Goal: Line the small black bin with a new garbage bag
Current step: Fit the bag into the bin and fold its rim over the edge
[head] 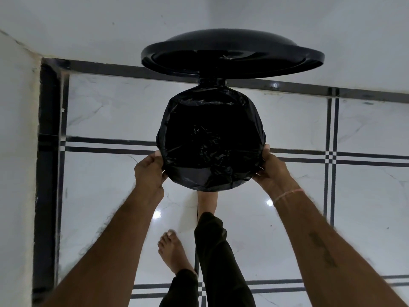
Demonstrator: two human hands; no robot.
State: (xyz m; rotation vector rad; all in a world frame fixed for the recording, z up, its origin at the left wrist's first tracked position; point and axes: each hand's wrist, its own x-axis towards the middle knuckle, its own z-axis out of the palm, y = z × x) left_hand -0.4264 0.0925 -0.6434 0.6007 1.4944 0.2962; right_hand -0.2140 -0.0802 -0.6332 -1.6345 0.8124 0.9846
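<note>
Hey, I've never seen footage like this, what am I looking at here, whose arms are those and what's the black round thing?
This is one picture from a camera worn on a person's head, looking down at their own arms. There is no machine. The black round thing is a small bin seen from above, with a black garbage bag stretched over its rim. The left hand and right hand grip the bag's edge on either side. The bin's lid stands open behind it. Below are a tiled floor and the person's bare foot.
</note>
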